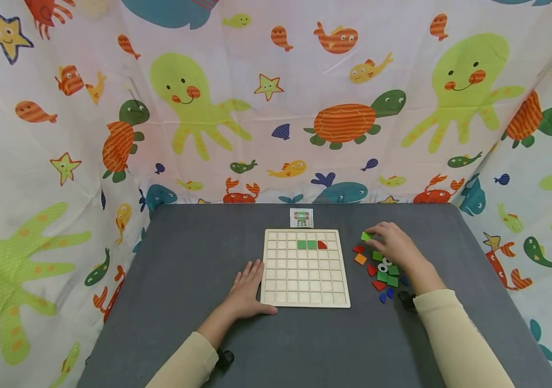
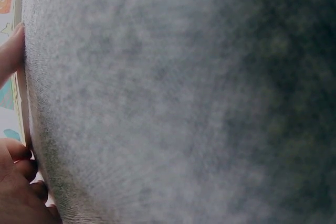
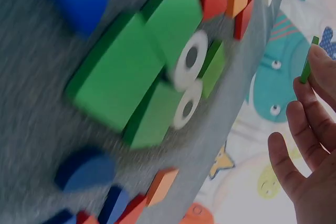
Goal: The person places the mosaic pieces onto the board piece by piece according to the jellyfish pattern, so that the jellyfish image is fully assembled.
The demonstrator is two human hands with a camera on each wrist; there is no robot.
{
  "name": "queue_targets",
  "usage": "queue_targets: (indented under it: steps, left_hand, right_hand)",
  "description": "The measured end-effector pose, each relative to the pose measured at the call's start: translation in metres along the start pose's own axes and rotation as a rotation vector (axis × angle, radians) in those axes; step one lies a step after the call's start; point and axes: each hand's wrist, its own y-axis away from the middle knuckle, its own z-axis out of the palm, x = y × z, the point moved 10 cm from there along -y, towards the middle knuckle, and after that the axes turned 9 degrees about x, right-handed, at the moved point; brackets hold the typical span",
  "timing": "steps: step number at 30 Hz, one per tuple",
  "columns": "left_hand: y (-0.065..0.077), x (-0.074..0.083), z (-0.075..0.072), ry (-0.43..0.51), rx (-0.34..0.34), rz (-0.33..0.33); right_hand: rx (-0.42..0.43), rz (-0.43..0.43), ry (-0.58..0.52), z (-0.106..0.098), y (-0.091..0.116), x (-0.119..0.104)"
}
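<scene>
A pale wooden grid board (image 1: pixel 300 276) lies on the table. Two green square tiles (image 1: pixel 307 244) and a red quarter-round tile (image 1: pixel 322 245) sit side by side in its second row from the top. My left hand (image 1: pixel 246 293) rests at the board's lower left, fingers stretched along the left edge and thumb by the bottom corner. Above the loose pieces, my right hand (image 1: pixel 394 245) pinches a light green square tile (image 3: pixel 308 61) between thumb and fingertip, its other fingers spread. Below it lie several green tiles (image 3: pixel 118 72) and white rings with dark centres (image 3: pixel 190 59).
Red tiles (image 1: pixel 378 285), an orange tile (image 1: pixel 360 259) and blue rounded pieces (image 1: pixel 390 292) are scattered right of the board. A small printed pattern card (image 1: pixel 301 217) lies behind the board. A sea-animal curtain (image 1: pixel 266 156) hangs behind the grey table (image 1: pixel 198 253).
</scene>
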Motion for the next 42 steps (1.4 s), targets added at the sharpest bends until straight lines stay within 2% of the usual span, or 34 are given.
queue_targets:
  steps: [19,26,33,42]
  left_hand:
    - [0.002,0.001,0.001,0.026,-0.001,-0.001]
    - [0.000,-0.001,0.003,0.016,0.001,-0.007]
    - [0.001,-0.002,0.005,0.023,-0.003,-0.010]
    - [-0.001,-0.001,0.002,0.011,0.000,-0.005]
  right_hand:
    - [-0.018,-0.069,-0.041,0.031,-0.024,-0.052]
    - [-0.026,-0.077,-0.040,0.041,-0.027,-0.062]
    - [-0.010,-0.128,-0.053,0.045,-0.029,-0.079]
    - [-0.055,-0.122,-0.067,0.058,-0.041,-0.102]
